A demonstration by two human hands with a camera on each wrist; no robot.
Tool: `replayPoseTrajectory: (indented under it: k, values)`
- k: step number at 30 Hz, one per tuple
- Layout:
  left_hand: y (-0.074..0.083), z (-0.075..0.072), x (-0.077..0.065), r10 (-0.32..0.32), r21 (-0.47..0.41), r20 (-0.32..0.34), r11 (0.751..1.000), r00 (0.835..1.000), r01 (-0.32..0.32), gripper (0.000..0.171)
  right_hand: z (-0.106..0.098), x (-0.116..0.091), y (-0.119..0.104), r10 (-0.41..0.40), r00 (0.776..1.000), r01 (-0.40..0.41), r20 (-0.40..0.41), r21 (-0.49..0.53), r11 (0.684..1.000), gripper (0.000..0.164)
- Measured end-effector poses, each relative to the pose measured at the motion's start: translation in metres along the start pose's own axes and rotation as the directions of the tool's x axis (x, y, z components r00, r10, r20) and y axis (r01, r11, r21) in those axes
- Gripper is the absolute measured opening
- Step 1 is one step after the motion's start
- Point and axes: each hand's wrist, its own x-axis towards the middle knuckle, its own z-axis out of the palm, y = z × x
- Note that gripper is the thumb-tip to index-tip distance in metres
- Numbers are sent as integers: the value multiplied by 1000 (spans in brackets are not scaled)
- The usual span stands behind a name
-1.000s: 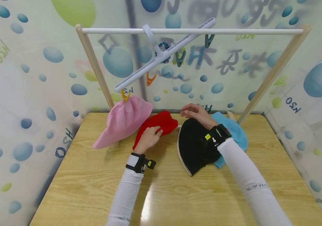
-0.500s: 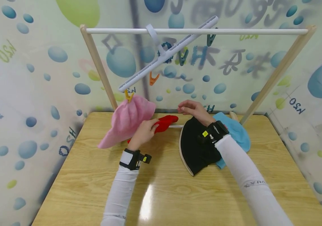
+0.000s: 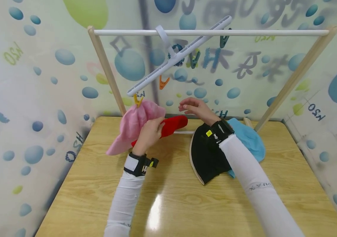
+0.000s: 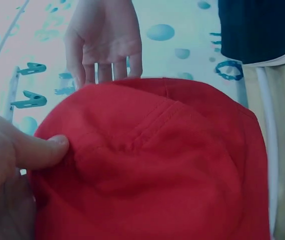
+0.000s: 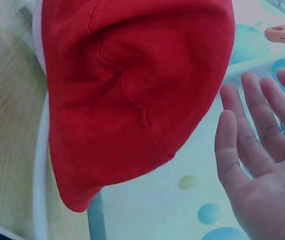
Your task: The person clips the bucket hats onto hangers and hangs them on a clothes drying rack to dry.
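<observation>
My left hand (image 3: 151,134) pinches a red cloth hat (image 4: 152,150) and holds it up off the table, thumb on the near side. In the right wrist view the same red hat (image 5: 137,95) hangs to the left of my right hand (image 5: 262,145), apart from it. That hand's fingers are extended and hold nothing; it hovers above a black hat (image 3: 208,158). A pink hat (image 3: 141,121) hangs just behind the left hand, from a yellow clip (image 3: 138,100) on the tilted white hanger (image 3: 180,56).
The hanger hooks over a white rod (image 3: 260,32) between wooden posts. Two dark green clips, one being this clip (image 3: 194,59), and an orange clip (image 3: 163,82) hang from it. A light blue hat (image 3: 246,138) lies partly under the black one on the wooden table (image 3: 97,197).
My left hand has taken hold of the red hat and raised it from the table. My right hand has moved slightly up and to the left, staying extended.
</observation>
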Motion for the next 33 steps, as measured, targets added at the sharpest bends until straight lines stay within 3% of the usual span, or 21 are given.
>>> replayPoseTrajectory:
  k: [8,12,24,33]
  values:
    - [6,-19,-7,-70,96,-60,993,996,76,11,-7,11,-18,-15,999,16,36,-24,1000,33]
    - [7,-26,-11,-88,92,-72,991,994,94,14,-12,17,-28,-49,998,51,44,-37,998,33]
    - [9,-33,-15,-57,46,-131,997,990,63,13,0,42,-59,-162,985,167,59,-98,981,37]
    - [6,-36,-15,-63,32,-115,997,991,67,17,9,51,-74,-234,969,241,76,-100,965,33]
